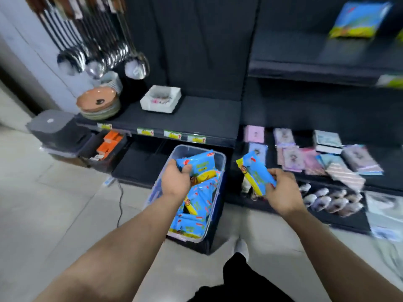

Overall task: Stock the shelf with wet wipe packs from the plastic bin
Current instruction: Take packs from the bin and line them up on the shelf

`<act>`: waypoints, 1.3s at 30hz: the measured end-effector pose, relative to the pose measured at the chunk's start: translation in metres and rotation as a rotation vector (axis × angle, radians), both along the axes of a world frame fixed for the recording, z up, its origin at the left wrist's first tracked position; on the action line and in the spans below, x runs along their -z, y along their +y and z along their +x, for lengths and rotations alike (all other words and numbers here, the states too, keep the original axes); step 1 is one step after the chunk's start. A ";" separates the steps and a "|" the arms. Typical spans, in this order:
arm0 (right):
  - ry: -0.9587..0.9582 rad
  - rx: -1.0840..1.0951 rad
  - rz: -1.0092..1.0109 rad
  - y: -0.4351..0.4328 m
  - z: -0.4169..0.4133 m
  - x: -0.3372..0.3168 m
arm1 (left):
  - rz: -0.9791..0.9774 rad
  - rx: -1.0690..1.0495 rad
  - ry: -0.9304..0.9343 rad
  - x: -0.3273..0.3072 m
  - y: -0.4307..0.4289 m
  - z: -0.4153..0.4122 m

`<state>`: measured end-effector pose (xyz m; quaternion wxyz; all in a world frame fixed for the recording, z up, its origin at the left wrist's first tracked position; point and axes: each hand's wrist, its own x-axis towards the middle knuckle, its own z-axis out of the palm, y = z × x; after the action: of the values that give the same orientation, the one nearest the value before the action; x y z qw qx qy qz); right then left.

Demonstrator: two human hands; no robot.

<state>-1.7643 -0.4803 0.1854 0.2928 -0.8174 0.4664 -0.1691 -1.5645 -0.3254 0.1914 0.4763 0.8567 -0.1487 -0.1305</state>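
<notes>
Over the plastic bin on the floor we held our left hand, fingers curled round a blue and yellow wipe pack. It sat just above the loose packs heaped inside the bin. Our right hand was off to the right, clear of the bin's rim. Its fingers and thumb pinched a second pack by the near end, so that the pack tilted up and away from us in front of the low shelf. The two held packs were apart, neither touching the other.

High on the right, the upper shelf carried one pack of the same colours, lying flat (the picture was blurred there, so we could not read its print). Below it, pink and pale packets lay spread on a middle shelf.

To the left, a row of steel ladles hung above a stack of plates, and a white box stood beside the plates on the same dark shelf. Orange boxes filled a dark tray under that shelf. A thin cable ran across the floor left of the bin, and our white shoe stood just near the bin's closest corner.
</notes>
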 end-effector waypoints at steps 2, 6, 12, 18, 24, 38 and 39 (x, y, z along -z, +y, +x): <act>-0.055 0.083 -0.032 -0.006 -0.029 -0.014 | -0.044 0.075 -0.017 -0.018 -0.025 -0.017; -0.149 0.215 -0.094 -0.022 -0.074 -0.048 | -0.164 0.195 -0.050 -0.051 -0.070 -0.049; -0.232 0.258 -0.233 -0.054 -0.122 -0.085 | -0.181 0.348 -0.152 -0.089 -0.130 -0.089; -0.231 0.234 -0.498 -0.117 -0.177 -0.103 | -0.248 0.433 -0.182 -0.116 -0.204 -0.127; -0.366 0.270 -0.533 -0.209 -0.219 -0.148 | -0.406 0.408 -0.222 -0.179 -0.308 -0.161; -0.387 0.129 -0.531 -0.357 -0.193 -0.212 | -0.414 0.229 -0.132 -0.231 -0.451 -0.139; -0.375 0.124 -0.531 -0.367 -0.188 -0.212 | -0.409 0.234 -0.121 -0.233 -0.463 -0.133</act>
<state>-1.9519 -0.8473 0.3977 0.1392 -0.7899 0.3928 -0.4500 -1.6976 -0.7880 0.4243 0.6117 0.7257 -0.2986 -0.1003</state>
